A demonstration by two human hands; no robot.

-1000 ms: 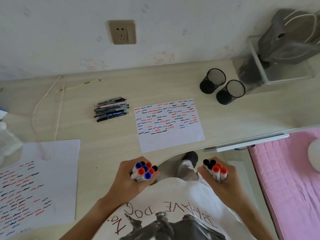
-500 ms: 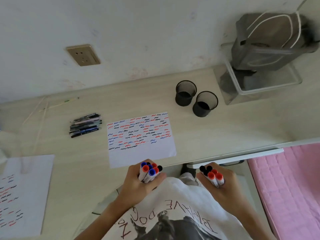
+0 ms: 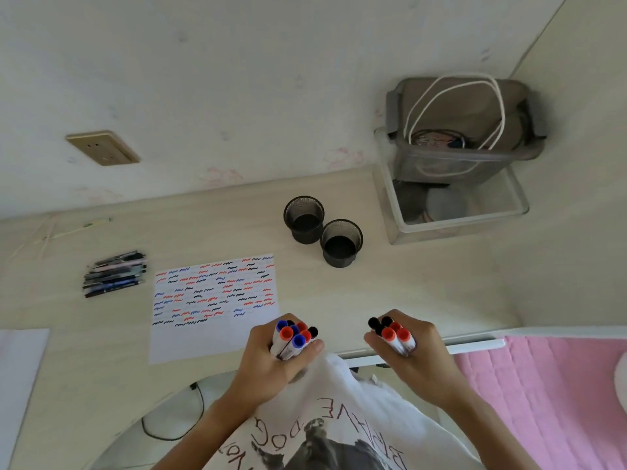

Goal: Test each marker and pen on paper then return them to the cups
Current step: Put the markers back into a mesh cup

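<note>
Gripping markers (image 3: pixel 294 335), each hand (image 3: pixel 271 359)

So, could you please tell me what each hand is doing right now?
Left hand: grips a bundle of capped markers.
Right hand: grips a smaller marker bundle.

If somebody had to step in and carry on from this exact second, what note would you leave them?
Left hand: grips a bundle of capped markers, blue, red and black.
Right hand: grips a smaller bundle, red and black caps.
Both mesh cups stand with no pens in them, beyond the test sheet, which is already covered in squiggles.
A stack of pens lies left of the sheet.
Done, apparently: marker testing. Left: drop both bundles into the cups, then deal with the pens; I can't tell whether they were tested.
</note>
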